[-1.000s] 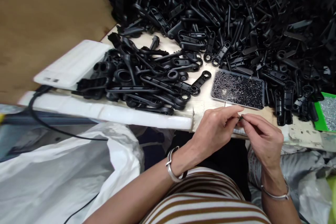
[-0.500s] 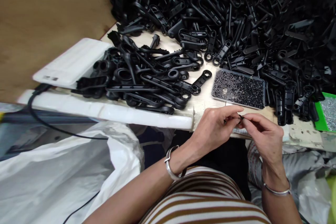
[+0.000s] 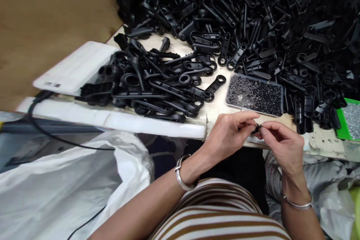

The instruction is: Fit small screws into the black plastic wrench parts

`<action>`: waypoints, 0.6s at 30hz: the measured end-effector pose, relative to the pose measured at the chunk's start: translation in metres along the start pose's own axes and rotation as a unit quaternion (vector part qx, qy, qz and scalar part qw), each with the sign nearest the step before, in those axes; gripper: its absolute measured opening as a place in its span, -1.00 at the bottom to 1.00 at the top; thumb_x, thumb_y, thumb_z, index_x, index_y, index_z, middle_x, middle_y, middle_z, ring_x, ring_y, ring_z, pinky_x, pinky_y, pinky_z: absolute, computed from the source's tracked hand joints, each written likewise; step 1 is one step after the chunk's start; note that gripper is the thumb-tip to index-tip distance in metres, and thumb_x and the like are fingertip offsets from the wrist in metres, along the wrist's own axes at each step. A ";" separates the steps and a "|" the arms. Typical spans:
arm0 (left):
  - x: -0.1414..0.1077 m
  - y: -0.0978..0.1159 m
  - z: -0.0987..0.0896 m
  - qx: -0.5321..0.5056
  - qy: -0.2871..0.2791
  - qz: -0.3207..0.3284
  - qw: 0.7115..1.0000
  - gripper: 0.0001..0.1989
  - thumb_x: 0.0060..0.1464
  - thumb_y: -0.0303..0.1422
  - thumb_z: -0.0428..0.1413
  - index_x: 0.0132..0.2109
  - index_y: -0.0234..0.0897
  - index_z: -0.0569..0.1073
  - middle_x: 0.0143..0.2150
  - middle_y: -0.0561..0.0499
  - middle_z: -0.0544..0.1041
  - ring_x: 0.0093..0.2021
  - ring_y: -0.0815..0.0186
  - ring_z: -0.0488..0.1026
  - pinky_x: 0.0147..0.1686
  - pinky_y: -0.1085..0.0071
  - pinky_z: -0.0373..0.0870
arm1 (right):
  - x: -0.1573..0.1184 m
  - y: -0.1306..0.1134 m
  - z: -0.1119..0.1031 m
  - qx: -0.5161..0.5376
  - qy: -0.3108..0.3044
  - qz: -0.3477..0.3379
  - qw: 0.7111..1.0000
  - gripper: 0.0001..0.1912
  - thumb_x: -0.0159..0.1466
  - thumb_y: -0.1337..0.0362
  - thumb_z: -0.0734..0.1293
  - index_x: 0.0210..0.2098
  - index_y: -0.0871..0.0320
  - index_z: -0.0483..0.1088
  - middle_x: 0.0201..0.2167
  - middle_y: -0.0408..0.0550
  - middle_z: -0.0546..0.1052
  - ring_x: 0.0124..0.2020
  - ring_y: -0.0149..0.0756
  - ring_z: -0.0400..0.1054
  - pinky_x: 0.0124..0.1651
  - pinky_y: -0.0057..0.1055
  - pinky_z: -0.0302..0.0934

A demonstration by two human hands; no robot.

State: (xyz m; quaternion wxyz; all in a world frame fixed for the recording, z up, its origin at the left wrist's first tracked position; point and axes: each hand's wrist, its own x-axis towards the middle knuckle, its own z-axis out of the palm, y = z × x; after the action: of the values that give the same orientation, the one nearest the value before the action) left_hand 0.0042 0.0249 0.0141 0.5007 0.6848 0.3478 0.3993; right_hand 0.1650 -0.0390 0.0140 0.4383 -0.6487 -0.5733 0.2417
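Observation:
Both hands meet at the table's front edge, fingertips nearly touching. Between them is a small black part [image 3: 257, 129], mostly covered by the fingers, so its exact kind does not show. My left hand [image 3: 229, 133] is closed on it in a pinch of thumb and fingers. From the other side, my right hand [image 3: 284, 144] pinches it with thumb and forefinger. Just beyond the hands lies a clear shallow box [image 3: 226, 99] filled with tiny black pieces. A single black plastic arm-shaped piece [image 3: 215, 87] rests on the table to its left.
A large heap of black plastic pieces [image 3: 225, 11] covers the back and right. A smaller pile [image 3: 160, 78] lies at left beside a white flat case [image 3: 75, 65]. A green tray [image 3: 341, 123] of metal bits stands far right. A white bag [image 3: 123, 157] hangs below the edge.
Slightly more of the small black part shows between the fingertips. Both hands stay in almost the same place, and the whole view has shifted a little.

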 end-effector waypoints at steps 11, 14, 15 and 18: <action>-0.001 0.001 -0.003 0.050 -0.003 0.008 0.999 -0.76 0.06 -0.55 0.11 -0.12 -0.33 0.55 -0.39 0.05 0.61 -0.40 0.41 0.53 -0.33 0.56 0.44 | 0.002 -0.010 0.000 -0.047 -0.004 -0.066 0.997 -0.92 0.24 0.35 0.33 -0.37 0.12 0.47 -0.41 -0.13 0.56 -0.47 -0.36 0.47 -0.35 -0.45 0.39; -0.001 0.001 -0.002 0.051 -0.004 0.004 0.999 -0.76 0.06 -0.54 0.11 -0.11 -0.31 0.55 -0.39 0.06 0.61 -0.41 0.41 0.52 -0.32 0.55 0.45 | 0.002 -0.009 -0.001 -0.058 -0.003 -0.070 0.996 -0.92 0.25 0.34 0.32 -0.36 0.12 0.47 -0.40 -0.11 0.56 -0.46 -0.35 0.48 -0.35 -0.44 0.39; -0.001 0.000 -0.002 0.050 -0.003 0.003 0.999 -0.75 0.06 -0.55 0.11 -0.11 -0.31 0.55 -0.39 0.06 0.61 -0.41 0.42 0.52 -0.32 0.55 0.45 | 0.002 -0.009 -0.001 -0.060 -0.002 -0.071 0.996 -0.92 0.25 0.35 0.32 -0.36 0.12 0.47 -0.39 -0.11 0.57 -0.46 -0.35 0.48 -0.34 -0.44 0.40; -0.001 0.000 -0.002 0.042 -0.001 0.000 0.999 -0.75 0.05 -0.55 0.11 -0.11 -0.32 0.55 -0.39 0.06 0.61 -0.41 0.42 0.52 -0.33 0.56 0.44 | 0.002 -0.009 0.000 -0.065 -0.001 -0.077 0.995 -0.92 0.25 0.35 0.32 -0.36 0.12 0.46 -0.39 -0.12 0.57 -0.46 -0.35 0.48 -0.34 -0.44 0.40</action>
State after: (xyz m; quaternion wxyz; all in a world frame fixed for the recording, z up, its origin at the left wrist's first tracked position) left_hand 0.0020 0.0251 0.0143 0.4717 0.7059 0.3638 0.3832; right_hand 0.1612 -0.0379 0.0219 0.4119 -0.6294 -0.6368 0.1696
